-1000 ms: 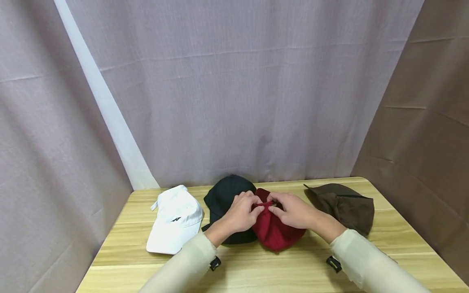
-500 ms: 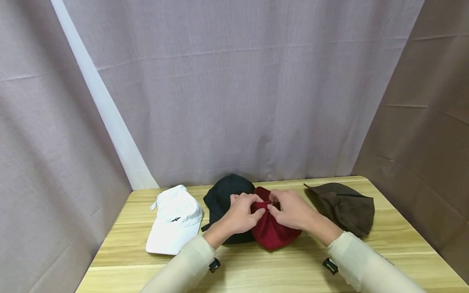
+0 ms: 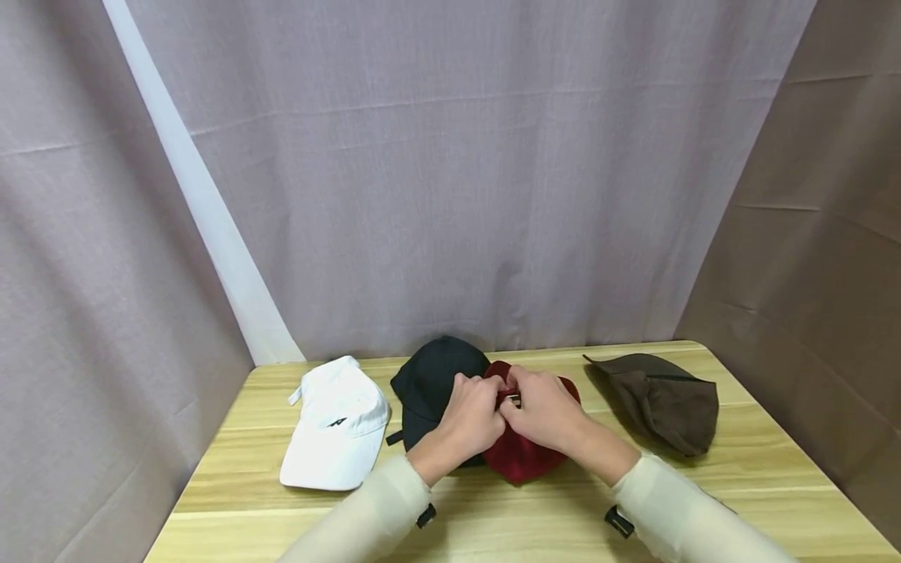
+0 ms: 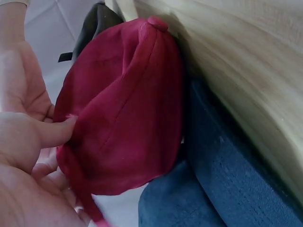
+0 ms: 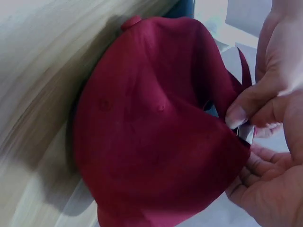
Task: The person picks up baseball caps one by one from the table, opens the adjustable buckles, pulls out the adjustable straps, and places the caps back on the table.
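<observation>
Red cap (image 3: 521, 460): your left hand (image 3: 472, 414), right hand (image 3: 551, 412), fingers pinching rear strap (image 4: 81, 189); likely strap adjustment; next move calls for steady grip.

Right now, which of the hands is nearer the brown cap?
Right. The right hand grips the red cap, just left of the brown cap; the left hand, also on the red cap, is farther left.

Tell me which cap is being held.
The red cap, pinched by the left hand and right hand; the white cap, black cap and brown cap lie unheld.
</observation>
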A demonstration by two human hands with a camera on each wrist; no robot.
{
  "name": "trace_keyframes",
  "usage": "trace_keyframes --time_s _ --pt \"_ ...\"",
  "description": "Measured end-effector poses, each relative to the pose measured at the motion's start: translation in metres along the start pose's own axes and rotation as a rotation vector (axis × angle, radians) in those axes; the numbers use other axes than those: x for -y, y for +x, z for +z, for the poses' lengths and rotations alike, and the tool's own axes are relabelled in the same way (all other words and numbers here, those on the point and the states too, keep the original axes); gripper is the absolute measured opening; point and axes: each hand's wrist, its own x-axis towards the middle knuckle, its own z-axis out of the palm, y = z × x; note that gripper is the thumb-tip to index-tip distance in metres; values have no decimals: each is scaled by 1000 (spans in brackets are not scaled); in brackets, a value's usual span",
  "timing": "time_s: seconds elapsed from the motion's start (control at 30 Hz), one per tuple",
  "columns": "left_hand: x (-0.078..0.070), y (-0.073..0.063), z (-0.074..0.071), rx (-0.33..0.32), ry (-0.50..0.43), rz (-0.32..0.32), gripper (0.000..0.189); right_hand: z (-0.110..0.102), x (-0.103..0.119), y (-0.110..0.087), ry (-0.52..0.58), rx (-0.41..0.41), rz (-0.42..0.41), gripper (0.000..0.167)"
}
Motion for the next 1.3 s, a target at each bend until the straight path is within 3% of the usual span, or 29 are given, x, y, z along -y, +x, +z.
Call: trace_keyframes --time_s 0.23,0.6,0.77,1.17,1.3 --pt "6 -1 1 24 -155 -38 19 3 6 1 35 25 56 13" --pt "18 1 -8 92 -219 24 13 4 11 3 66 84 68 17" --pt "22 4 -11 130 -283 19 16 4 8 4 90 104 47 15" --pt "33 5 -12 118 -400 -38 7 -5 -5 6 142 142 -33 21" --pt "36 5 -12 115 -370 -23 7 -6 -8 8 151 138 -70 21"
